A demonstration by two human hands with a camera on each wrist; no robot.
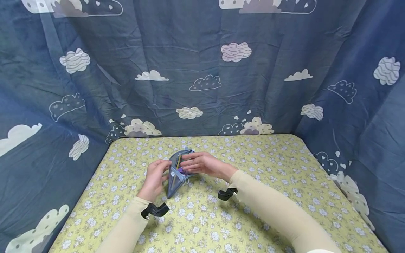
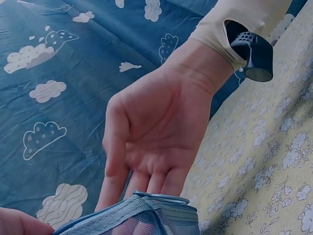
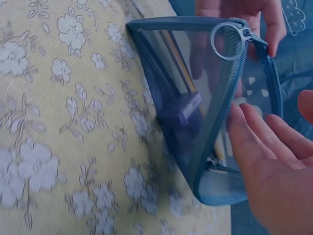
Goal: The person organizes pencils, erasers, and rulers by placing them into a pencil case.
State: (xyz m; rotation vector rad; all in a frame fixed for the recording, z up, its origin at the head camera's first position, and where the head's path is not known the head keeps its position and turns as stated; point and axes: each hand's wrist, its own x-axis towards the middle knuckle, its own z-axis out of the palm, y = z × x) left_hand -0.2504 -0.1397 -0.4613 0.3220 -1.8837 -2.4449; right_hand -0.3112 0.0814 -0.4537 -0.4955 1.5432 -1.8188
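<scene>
A blue see-through zip pouch (image 1: 173, 184) stands tilted on the table, its mouth unzipped. Through its side show a yellow pencil (image 3: 178, 61), a dark stick-like item and a small purple object (image 3: 187, 108) whose kind I cannot tell. My left hand (image 1: 154, 177) holds the pouch's left edge between thumb and fingers. Fairly straight, the fingers of my right hand (image 1: 205, 164) reach in at the open mouth; in the left wrist view the pouch's rim hides their tips. A round zip-pull ring (image 3: 227, 41) hangs at the zip's end.
A yellow floral cloth (image 1: 215, 218) covers the table. Blue curtains (image 1: 196, 42) with cloud prints enclose its back and sides. Black straps with small cameras (image 1: 155, 211) sit on both wrists.
</scene>
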